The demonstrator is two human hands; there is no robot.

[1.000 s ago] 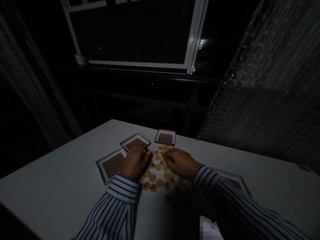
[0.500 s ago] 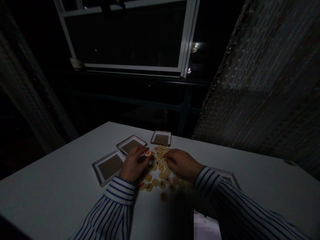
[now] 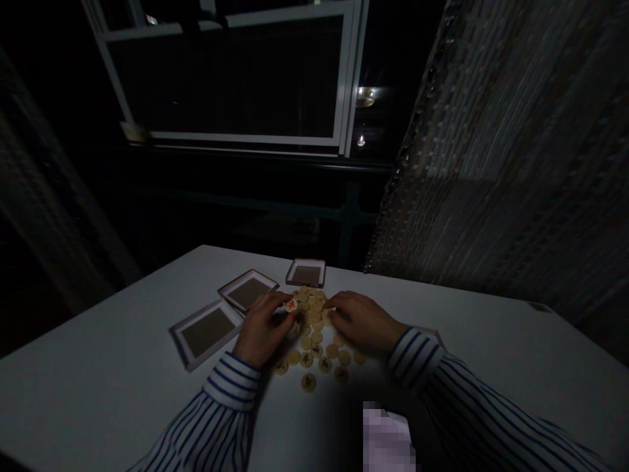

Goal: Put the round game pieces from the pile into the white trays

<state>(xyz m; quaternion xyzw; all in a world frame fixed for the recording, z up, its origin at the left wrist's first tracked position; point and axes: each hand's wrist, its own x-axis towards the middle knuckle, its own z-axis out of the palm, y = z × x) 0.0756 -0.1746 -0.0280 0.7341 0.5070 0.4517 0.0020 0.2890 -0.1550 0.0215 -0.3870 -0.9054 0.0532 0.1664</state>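
Note:
My left hand [image 3: 265,328] pinches a round xiangqi piece [image 3: 291,306] with a red character between thumb and fingers, raised at the left side of the pile. My right hand [image 3: 366,321] rests at the pile's right edge. Its fingers are bent, with thumb and forefinger slightly apart and their tips close to the pieces; no piece shows between them. The pile of xiangqi pieces [image 3: 315,316] is mostly blank side up. Nearer to me lie several loose pieces with dark characters, among them one piece [image 3: 308,382] at the front.
On the white table [image 3: 98,367] are a shallow grey tray [image 3: 189,360], a brown-edged tray [image 3: 238,305] and a smaller tray [image 3: 305,286] at the back. Another tray [image 3: 432,334] is partly hidden behind my right arm. A pixelated pale object [image 3: 388,439] appears in front. A bead curtain [image 3: 472,196] hangs at right.
The view has turned slightly right, so the table things sit further left. My right hand has drawn a little right from the pile. My left hand still holds the red-marked piece.

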